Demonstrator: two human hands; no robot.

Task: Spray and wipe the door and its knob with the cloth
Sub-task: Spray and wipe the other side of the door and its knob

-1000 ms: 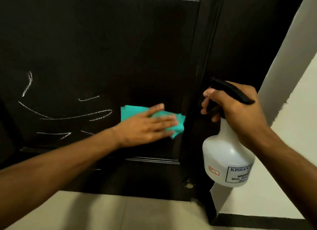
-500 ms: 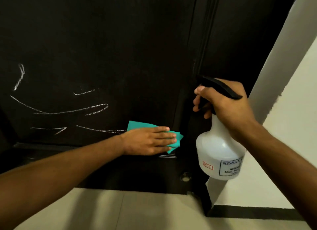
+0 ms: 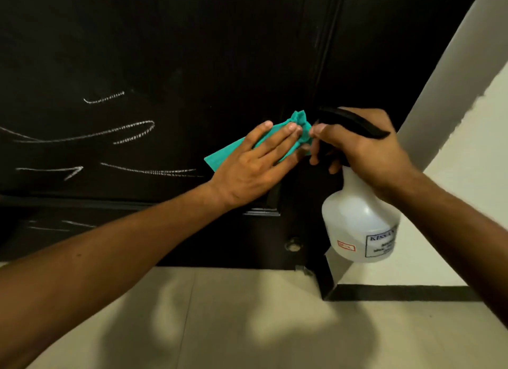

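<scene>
A dark door (image 3: 192, 52) fills the upper view, with white chalk streaks (image 3: 132, 131) on its lower left panel. My left hand (image 3: 255, 162) lies flat with straight fingers on a teal cloth (image 3: 222, 155), pressing it against the door near the right edge of the panel. My right hand (image 3: 365, 146) grips the black trigger head of a white spray bottle (image 3: 357, 225), which hangs just right of the cloth. Its fingertips nearly touch my left fingertips. No door knob is in view.
A small round metal fitting (image 3: 293, 245) sits low on the door. Beige floor tiles (image 3: 247, 327) lie below. A pale wall (image 3: 467, 137) with a black skirting strip (image 3: 398, 291) stands at the right, beside the door's edge.
My left hand has slid the cloth up and to the right, bunching its top corner. The right hand and bottle have come closer to the cloth.
</scene>
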